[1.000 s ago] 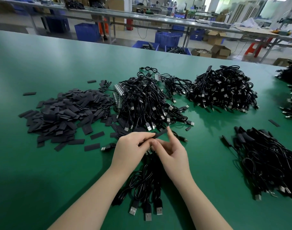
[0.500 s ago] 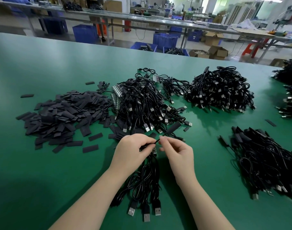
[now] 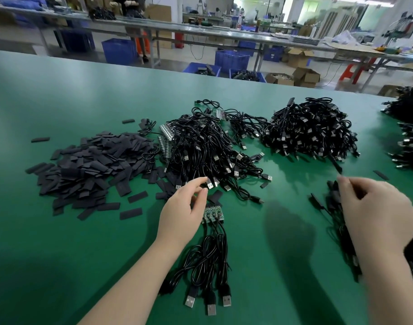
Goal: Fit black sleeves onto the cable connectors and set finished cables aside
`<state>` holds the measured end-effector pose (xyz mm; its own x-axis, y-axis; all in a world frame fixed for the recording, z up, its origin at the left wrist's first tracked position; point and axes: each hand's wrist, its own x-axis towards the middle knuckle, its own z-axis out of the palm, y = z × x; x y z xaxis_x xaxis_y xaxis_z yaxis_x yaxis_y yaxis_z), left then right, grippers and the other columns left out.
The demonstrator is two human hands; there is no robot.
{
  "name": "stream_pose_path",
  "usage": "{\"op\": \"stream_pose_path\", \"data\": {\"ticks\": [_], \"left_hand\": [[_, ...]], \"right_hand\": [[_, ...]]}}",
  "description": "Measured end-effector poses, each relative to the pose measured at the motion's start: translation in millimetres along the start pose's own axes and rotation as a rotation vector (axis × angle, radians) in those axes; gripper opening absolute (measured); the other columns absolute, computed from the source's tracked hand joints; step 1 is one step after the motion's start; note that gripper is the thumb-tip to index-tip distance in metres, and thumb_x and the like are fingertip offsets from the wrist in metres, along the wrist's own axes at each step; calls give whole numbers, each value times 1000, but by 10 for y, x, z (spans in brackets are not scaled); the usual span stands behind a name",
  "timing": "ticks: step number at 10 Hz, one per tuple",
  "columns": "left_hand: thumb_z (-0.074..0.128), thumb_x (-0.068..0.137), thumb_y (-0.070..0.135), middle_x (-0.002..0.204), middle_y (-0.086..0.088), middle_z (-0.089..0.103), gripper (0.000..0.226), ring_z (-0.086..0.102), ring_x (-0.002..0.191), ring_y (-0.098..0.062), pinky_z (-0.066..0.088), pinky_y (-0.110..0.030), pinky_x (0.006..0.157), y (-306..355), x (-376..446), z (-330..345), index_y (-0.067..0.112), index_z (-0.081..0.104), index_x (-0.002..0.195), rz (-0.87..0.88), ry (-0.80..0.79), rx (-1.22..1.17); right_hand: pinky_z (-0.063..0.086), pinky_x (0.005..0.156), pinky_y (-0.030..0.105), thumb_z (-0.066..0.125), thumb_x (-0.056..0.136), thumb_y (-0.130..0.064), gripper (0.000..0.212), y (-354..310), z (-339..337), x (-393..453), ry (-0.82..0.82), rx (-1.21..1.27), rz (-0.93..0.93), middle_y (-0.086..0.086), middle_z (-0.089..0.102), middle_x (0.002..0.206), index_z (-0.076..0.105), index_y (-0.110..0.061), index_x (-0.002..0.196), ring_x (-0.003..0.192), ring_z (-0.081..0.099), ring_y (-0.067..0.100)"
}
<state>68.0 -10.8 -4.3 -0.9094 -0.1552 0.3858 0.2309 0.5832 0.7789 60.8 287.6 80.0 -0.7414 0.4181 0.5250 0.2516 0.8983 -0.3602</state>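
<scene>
My left hand (image 3: 184,207) hovers over a small bundle of black cables (image 3: 207,261), fingers loosely curled, thumb and forefinger apart with nothing between them. The bundle's small green circuit boards (image 3: 212,214) lie just right of that hand and its USB plugs (image 3: 210,303) point toward me. A single black sleeve (image 3: 216,195) lies above the boards. My right hand (image 3: 374,212) is blurred at the right, fingers bent down over a pile of sleeved cables (image 3: 329,202). Whether it holds a cable is unclear. A heap of flat black sleeves (image 3: 90,170) lies to the left.
A big tangle of black USB cables (image 3: 207,148) sits behind my left hand, and another heap (image 3: 311,132) lies further right. More cable piles (image 3: 409,146) crowd the right edge. The green table (image 3: 60,242) ends at the back, with benches and blue crates beyond.
My hands have parted. The right hand has swung away to the right over the sleeved-cable pile, carrying off the sleeved end. The left hand has let go and stays above the bundle.
</scene>
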Motion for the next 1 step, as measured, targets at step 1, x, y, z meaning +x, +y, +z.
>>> {"op": "stream_pose_path", "data": {"ticks": [1], "left_hand": [[49, 99, 35, 100, 17, 65, 30, 60, 68, -11, 54, -40, 63, 16, 3, 24, 36, 56, 129, -19, -23, -3]], "right_hand": [[38, 98, 51, 59, 93, -50, 48, 231, 35, 52, -281, -271, 110, 18, 60, 129, 63, -20, 131, 120, 46, 40]]}}
